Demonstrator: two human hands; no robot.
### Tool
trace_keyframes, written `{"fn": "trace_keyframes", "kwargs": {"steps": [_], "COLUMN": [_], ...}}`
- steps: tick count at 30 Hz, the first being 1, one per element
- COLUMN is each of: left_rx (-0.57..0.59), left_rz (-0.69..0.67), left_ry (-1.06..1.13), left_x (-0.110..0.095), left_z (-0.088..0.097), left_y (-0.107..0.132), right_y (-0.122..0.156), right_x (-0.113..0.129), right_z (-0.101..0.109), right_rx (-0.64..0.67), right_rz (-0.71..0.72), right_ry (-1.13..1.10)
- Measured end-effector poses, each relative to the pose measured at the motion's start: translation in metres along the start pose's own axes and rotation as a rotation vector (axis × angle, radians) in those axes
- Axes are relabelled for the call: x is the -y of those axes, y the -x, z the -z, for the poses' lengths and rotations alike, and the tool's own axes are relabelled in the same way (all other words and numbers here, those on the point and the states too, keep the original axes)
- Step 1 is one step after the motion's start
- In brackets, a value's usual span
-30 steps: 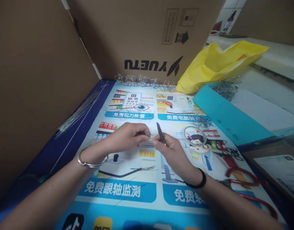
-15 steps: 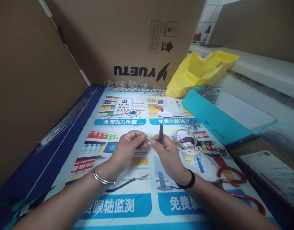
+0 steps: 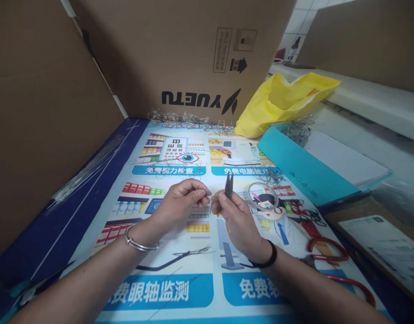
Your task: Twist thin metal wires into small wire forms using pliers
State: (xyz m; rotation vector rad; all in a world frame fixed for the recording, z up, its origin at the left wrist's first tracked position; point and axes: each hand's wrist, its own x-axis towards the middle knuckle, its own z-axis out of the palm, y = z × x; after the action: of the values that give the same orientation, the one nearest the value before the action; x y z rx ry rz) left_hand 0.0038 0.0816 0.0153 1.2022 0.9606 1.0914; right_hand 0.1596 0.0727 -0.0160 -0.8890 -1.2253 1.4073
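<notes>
My left hand [image 3: 181, 200] and my right hand [image 3: 232, 216] meet above a printed poster mat [image 3: 179, 252]. The left fingers pinch the end of a thin wire, too fine to make out clearly. My right hand is closed around small dark pliers [image 3: 229, 184], whose jaws point up and away and stand slightly apart. The right thumb and forefinger also touch the wire beside the left fingertips. A silver bangle circles the left wrist, a black band the right.
A roll of clear tape [image 3: 262, 196] lies right of my hands. Red-handled scissors [image 3: 331, 256], a teal folder [image 3: 301, 164] with wire pieces, a yellow bag [image 3: 281, 105], cardboard boxes [image 3: 179, 58] behind and left, wire bundles [image 3: 88, 166] and scraps [image 3: 183, 118].
The camera view shifted, and both hands stayed together over the mat. The pliers' jaws, closed half a second ago, now stand slightly apart.
</notes>
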Motion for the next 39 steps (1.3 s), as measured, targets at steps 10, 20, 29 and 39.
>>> {"fn": "trace_keyframes", "kwargs": {"steps": [10, 20, 29, 39], "left_rx": [0.326, 0.291, -0.034, -0.211], "left_rz": [-0.102, 0.001, 0.133, 0.109], "left_ry": [-0.082, -0.053, 0.135, -0.025], "left_x": [-0.005, -0.007, 0.009, 0.013], "left_z": [0.021, 0.023, -0.008, -0.014], "left_y": [-0.005, -0.006, 0.008, 0.011], "right_y": [-0.002, -0.002, -0.002, 0.001], "right_x": [0.006, 0.005, -0.002, 0.006], "right_z": [-0.001, 0.000, 0.000, -0.004], "right_rx": [0.055, 0.089, -0.110, 0.016], "right_rz": [-0.082, -0.103, -0.004, -0.021], "right_ry": [0.013, 0.066, 0.196, 0.308]}}
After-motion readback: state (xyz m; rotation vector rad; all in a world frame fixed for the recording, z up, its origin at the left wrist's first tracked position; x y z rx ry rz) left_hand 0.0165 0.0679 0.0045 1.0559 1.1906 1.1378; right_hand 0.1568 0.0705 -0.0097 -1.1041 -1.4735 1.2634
